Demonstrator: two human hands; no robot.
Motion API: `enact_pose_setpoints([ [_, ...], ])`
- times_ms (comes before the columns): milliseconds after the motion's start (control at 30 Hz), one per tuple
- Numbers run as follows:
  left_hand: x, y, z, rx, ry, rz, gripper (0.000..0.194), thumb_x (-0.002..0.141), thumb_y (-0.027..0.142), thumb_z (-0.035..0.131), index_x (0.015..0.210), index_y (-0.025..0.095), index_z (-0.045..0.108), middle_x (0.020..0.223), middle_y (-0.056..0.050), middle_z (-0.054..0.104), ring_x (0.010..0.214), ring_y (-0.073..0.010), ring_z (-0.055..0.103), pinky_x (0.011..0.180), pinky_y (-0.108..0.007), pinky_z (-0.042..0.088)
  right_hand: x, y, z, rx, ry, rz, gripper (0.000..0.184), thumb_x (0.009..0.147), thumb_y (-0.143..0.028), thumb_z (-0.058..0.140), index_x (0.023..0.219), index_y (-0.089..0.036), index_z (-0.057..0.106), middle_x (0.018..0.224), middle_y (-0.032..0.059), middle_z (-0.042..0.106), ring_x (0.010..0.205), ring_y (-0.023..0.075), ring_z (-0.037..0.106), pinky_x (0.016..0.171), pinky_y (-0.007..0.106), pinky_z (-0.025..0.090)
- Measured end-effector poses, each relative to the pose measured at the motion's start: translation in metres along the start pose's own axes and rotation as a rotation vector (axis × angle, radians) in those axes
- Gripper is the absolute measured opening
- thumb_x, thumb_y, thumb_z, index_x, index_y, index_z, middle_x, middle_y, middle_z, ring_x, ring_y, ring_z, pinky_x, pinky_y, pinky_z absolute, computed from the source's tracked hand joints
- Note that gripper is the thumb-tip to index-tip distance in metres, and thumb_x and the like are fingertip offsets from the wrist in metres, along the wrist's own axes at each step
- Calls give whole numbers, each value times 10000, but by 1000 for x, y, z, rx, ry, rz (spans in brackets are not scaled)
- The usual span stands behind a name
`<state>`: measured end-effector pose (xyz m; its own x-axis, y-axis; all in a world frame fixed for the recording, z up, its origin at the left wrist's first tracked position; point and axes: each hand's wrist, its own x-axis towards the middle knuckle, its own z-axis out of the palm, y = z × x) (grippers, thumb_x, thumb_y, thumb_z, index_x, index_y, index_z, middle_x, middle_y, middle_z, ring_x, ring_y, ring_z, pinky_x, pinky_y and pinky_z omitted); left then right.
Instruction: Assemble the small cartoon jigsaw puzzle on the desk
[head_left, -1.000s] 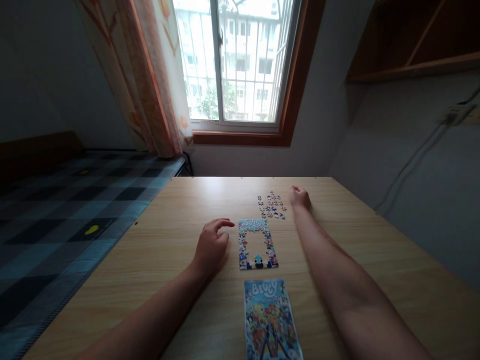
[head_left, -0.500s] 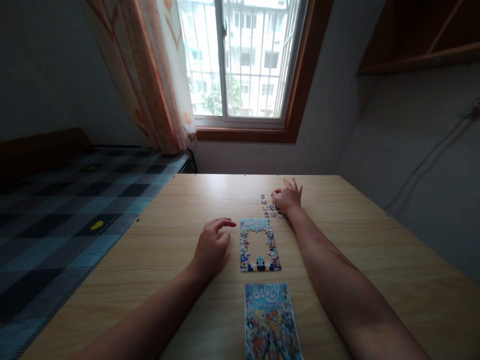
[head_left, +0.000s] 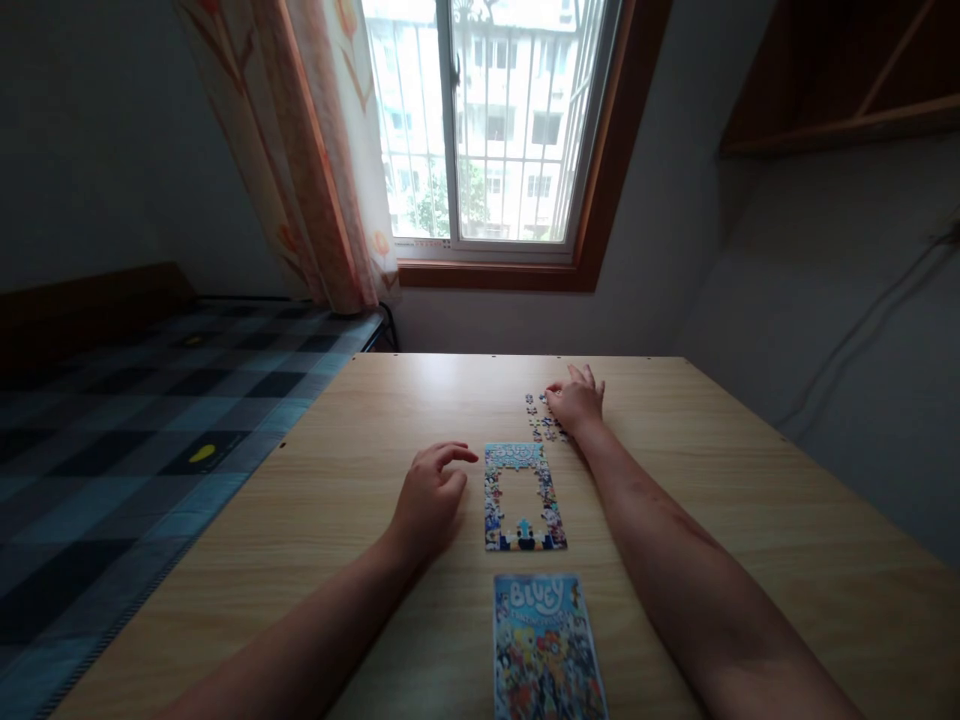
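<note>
A partly assembled jigsaw puzzle [head_left: 491, 500] lies flat on the table, its frame joined around a bare middle. Just left of it rests my left hand [head_left: 433, 490], empty, with fingers loosely curved and the thumb apart from the index finger. Beyond the puzzle, several loose puzzle pieces [head_left: 550, 430] are spread out. My right hand [head_left: 577, 400] is over their far right side, thumb and index finger pinched on a small puzzle piece [head_left: 543, 398], other fingers raised. The hand hides some of the pieces. Nearer to me lies a Bluey picture sheet [head_left: 547, 650], cut off by the lower edge.
The wooden table [head_left: 315, 560] reaches toward a barred window [head_left: 510, 130] with a curtain [head_left: 300, 150] on its left. A bed with a checked cover [head_left: 150, 400] stands along the table's left side. A wooden shelf [head_left: 840, 125] hangs at upper right.
The whole view has shifted slightly, so everything sits a little lower and to the right. My right hand's fingertips have drawn slightly left among the loose pieces. My left hand keeps its pose.
</note>
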<state>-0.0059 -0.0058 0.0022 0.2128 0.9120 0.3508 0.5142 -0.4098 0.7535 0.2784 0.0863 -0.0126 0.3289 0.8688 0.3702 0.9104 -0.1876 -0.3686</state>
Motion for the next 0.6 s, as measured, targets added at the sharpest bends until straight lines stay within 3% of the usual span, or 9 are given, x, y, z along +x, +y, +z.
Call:
enact_pose_setpoints([
  [200, -1, -1, 0, 0, -2, 3, 328, 712, 187, 470, 862, 224, 760, 1110, -62, 726, 1128, -274, 624, 1081, -496, 442, -2, -5, -2, -50, -27, 8, 206, 824, -435, 713, 881, -265, 815, 1543, 96, 462, 1495, 371, 229, 1170, 640, 160],
  [600, -1, 2, 0, 12, 0, 3, 327, 717, 170, 475, 865, 231, 761, 1104, -52, 728, 1123, -262, 625, 1077, -480, 452, -1, -5, 5, 12, -31, 66, 158, 810, -347, 697, 887, -262, 805, 1487, 84, 528, 1469, 359, 290, 1158, 594, 240],
])
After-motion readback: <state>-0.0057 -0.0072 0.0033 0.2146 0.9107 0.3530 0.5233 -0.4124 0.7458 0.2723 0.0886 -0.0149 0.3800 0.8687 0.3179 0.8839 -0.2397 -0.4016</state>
